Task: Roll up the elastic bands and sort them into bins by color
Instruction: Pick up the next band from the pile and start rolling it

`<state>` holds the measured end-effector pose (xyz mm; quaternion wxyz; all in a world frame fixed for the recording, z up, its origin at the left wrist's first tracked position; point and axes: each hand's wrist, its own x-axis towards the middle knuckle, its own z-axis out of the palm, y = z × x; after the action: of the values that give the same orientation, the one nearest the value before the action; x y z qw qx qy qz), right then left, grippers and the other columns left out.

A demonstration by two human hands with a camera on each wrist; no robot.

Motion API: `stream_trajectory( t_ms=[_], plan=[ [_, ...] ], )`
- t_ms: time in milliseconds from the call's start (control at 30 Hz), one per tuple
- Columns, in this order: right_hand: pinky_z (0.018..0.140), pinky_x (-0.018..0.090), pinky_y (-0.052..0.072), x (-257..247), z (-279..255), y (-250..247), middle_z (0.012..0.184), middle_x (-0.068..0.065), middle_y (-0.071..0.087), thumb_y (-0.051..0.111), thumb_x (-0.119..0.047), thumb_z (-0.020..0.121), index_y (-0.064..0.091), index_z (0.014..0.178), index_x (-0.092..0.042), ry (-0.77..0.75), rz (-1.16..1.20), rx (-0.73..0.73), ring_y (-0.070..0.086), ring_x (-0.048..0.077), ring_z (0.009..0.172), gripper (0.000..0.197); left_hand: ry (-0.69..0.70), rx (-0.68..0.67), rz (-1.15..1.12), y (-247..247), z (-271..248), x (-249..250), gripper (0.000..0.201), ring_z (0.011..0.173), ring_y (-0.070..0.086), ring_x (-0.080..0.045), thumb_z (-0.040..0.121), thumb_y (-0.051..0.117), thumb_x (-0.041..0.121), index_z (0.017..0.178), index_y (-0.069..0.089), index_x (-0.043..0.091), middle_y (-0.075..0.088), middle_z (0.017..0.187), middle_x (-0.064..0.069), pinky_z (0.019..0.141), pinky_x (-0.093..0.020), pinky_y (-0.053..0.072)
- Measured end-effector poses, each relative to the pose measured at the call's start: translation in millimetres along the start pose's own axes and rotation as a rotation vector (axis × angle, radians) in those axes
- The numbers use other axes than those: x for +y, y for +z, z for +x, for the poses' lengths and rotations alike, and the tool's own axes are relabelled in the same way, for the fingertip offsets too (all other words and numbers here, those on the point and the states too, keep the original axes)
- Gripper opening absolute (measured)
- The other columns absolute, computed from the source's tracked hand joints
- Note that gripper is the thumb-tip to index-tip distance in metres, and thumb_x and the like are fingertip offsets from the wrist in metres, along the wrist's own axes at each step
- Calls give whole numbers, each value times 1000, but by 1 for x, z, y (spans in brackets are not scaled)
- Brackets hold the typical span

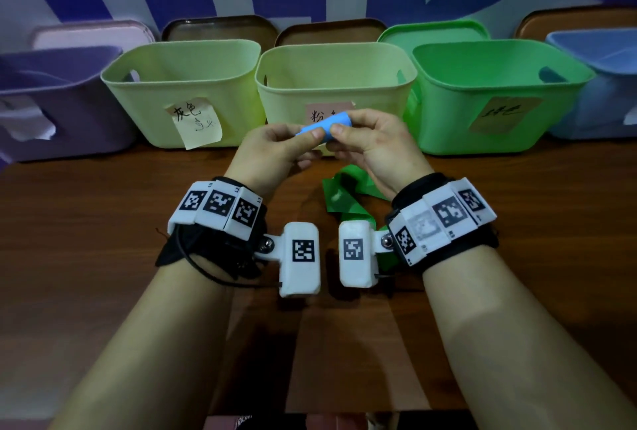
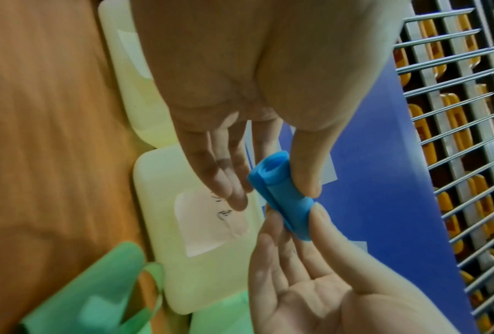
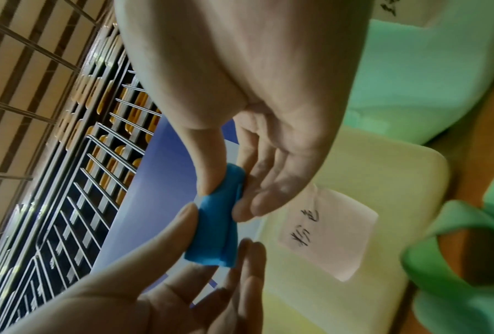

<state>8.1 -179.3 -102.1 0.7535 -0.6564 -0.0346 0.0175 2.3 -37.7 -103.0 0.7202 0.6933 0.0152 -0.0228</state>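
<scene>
Two hands raised over the table (image 1: 103, 257), each grip pinching one end of a rolled blue band (image 1: 324, 127): left hand (image 1: 272, 150) by thumb and fingertips, right hand (image 1: 375, 143) likewise. Beneath, unrolled green band (image 1: 348, 202) on the wood. Beyond, labelled bins: pale yellow-green bin (image 1: 337, 85) directly behind, green bin (image 1: 496, 91) rightward.
</scene>
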Motion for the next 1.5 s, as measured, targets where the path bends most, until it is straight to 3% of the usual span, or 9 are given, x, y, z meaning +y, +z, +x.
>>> stream_trajectory(
  t_ms=[167, 300, 500, 667, 967, 1100, 1200, 1333, 1500],
  plan=[
    [69, 24, 52, -42, -38, 1, 88, 3, 64, 58, -2, 91, 56, 91, -14, -35, 73, -21, 65, 14, 76, 12, 89, -58, 33, 4, -38, 44, 5, 58, 60, -5, 90, 61, 8, 91, 62, 4, 61, 73, -6, 61, -15, 47],
    [63, 20, 52, -79, -73, 8, 89, 9, 66, 58, -1, 90, 55, 100, -12, -93, 78, -43, 67, 17, 73, 15, 137, -83, 37, 6, -73, 80, 6, 65, 61, -11, 89, 62, 5, 86, 59, 10, 61, 77, -6, 63, -17, 49],
    [73, 25, 53, -120, -121, 18, 93, 9, 66, 57, 1, 90, 57, 95, -17, -178, 35, -40, 67, 19, 81, 19, 193, -102, 33, 9, -126, 119, 9, 71, 61, -15, 88, 63, 4, 90, 58, 11, 63, 83, -8, 64, -18, 50],
    [72, 25, 52, -146, -157, 18, 96, 10, 66, 58, -3, 91, 54, 113, -12, -254, -12, 2, 68, 18, 80, 24, 252, -108, 49, 17, -166, 144, 7, 68, 61, -14, 89, 63, 5, 89, 59, 10, 62, 78, -7, 65, -19, 49],
    [81, 23, 55, -188, -214, 24, 95, 7, 64, 52, 10, 90, 53, 106, -6, -389, 71, -88, 63, 20, 89, 22, 262, -124, -270, 27, -222, 175, 18, 82, 65, -17, 88, 59, -3, 96, 61, 13, 66, 91, -8, 64, -14, 51],
    [71, 19, 55, -195, -224, 24, 100, 12, 64, 51, 9, 91, 51, 115, -3, -404, 85, -75, 65, 17, 83, 27, 289, -125, -323, 32, -237, 181, 14, 83, 65, -19, 90, 58, -2, 98, 61, 10, 66, 92, -10, 66, -16, 52],
    [76, 24, 55, -197, -225, 22, 105, 14, 64, 53, 8, 90, 52, 121, -6, -421, 43, -48, 67, 19, 85, 34, 297, -98, -328, 34, -239, 183, 15, 81, 66, -19, 88, 60, -2, 99, 59, 8, 68, 91, -11, 72, -17, 53],
    [81, 26, 57, -196, -220, 22, 97, 11, 64, 53, 10, 90, 55, 109, -7, -428, 16, -50, 67, 21, 83, 26, 312, -71, -314, 32, -231, 182, 16, 77, 67, -17, 86, 62, -4, 94, 60, 10, 67, 88, -9, 69, -16, 53],
    [83, 26, 55, -180, -185, 19, 108, 11, 64, 55, 4, 91, 58, 110, -18, -404, -145, -30, 66, 22, 97, 29, 309, -44, -254, 30, -198, 169, 20, 89, 66, -24, 85, 63, -3, 98, 60, 12, 66, 99, -14, 71, -18, 55]
  ],
)
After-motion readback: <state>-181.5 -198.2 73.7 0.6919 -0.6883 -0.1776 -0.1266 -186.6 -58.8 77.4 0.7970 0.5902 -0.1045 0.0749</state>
